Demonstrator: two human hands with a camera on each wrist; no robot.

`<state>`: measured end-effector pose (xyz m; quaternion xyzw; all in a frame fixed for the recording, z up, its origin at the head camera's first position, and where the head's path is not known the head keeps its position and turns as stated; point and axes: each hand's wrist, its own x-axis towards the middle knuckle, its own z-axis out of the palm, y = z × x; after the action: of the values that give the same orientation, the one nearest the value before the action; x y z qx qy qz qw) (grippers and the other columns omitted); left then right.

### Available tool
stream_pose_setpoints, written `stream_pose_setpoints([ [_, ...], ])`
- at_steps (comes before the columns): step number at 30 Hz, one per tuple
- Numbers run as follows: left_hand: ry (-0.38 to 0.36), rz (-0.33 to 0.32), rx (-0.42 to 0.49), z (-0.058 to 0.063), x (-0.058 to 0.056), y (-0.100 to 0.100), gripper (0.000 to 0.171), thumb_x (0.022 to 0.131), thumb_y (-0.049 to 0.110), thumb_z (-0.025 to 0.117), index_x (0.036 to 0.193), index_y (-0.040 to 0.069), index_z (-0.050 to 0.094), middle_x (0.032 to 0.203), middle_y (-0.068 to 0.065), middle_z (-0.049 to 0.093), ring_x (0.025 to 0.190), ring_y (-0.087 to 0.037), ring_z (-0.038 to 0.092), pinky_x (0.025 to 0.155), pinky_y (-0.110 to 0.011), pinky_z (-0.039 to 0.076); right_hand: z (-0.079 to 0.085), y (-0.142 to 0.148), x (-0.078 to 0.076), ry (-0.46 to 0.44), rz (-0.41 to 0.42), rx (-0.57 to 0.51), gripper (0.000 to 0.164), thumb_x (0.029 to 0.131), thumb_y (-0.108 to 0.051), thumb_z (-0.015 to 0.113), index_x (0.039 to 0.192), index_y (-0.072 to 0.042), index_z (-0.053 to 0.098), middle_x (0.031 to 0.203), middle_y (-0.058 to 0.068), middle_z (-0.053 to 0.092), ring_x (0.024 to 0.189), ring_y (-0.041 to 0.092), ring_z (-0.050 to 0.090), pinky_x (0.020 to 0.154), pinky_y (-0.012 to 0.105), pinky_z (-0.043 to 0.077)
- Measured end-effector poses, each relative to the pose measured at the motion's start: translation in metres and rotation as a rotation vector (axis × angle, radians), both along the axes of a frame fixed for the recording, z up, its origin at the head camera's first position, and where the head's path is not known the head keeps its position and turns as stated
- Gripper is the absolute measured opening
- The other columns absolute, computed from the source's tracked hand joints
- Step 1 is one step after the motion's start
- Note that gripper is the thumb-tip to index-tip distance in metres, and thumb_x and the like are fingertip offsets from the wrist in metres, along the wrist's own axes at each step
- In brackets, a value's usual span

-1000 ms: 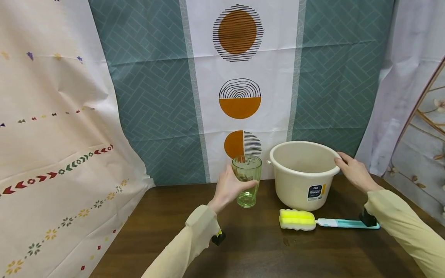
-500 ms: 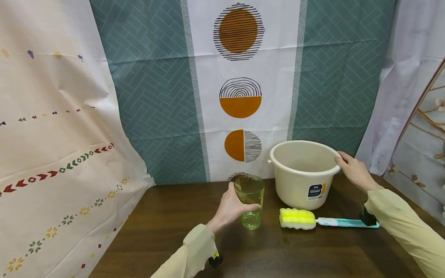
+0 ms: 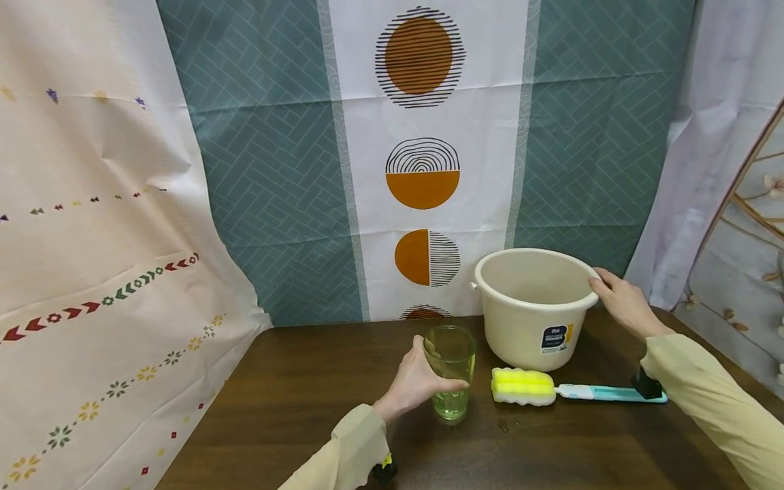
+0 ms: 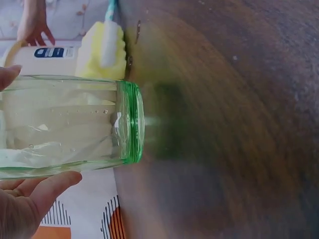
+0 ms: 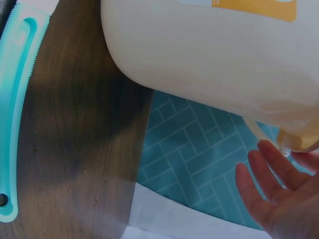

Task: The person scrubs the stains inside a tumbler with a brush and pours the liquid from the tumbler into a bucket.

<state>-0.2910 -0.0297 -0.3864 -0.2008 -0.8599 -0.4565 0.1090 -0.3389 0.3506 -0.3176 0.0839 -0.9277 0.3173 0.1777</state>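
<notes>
My left hand grips a green drinking glass round its side, thumb in front. The glass stands upright, its base close over the wooden table, with water droplets on its wall. My right hand touches the right rim of a cream plastic bucket. In the right wrist view, the fingers of that hand lie loosely straight below the rim, beside the bucket's handle. A bottle brush with a yellow and white sponge head and a teal handle lies before the bucket.
The dark wooden table bears a few water drops near the brush. A green and white patterned cloth hangs behind the table. Cream cloth hangs on the left, and a pale floral one on the right.
My left hand has brought the glass down and toward me, slightly to the right, from before the back cloth to low over the table. The right hand and bucket have not moved.
</notes>
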Motion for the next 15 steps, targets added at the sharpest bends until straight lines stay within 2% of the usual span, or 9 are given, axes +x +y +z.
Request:
stream_pose_setpoints([
  [7, 0.009, -0.017, -0.013, -0.0074, 0.0023, 0.0025, 0.080, 0.049, 0.047, 0.086, 0.099, 0.007, 0.039, 0.085, 0.001, 0.046, 0.075, -0.014, 0.050, 0.064, -0.027, 0.043, -0.0002, -0.0015, 0.0005, -0.009, 0.002, 0.000, 0.056, 0.099, -0.035, 0.028, 0.135, 0.008, 0.026, 0.125, 0.039, 0.033, 0.111, 0.056, 0.030, 0.084, 0.065, 0.024],
  [15, 0.032, -0.023, -0.019, -0.0084, 0.0041, 0.0042, 0.079, 0.048, 0.046, 0.086, 0.099, 0.008, 0.039, 0.086, 0.002, 0.046, 0.077, -0.014, 0.050, 0.066, -0.027, 0.043, -0.0013, -0.0001, 0.0010, 0.002, -0.003, -0.001, 0.056, 0.099, -0.035, 0.027, 0.135, 0.008, 0.025, 0.125, 0.039, 0.033, 0.111, 0.056, 0.030, 0.084, 0.065, 0.024],
])
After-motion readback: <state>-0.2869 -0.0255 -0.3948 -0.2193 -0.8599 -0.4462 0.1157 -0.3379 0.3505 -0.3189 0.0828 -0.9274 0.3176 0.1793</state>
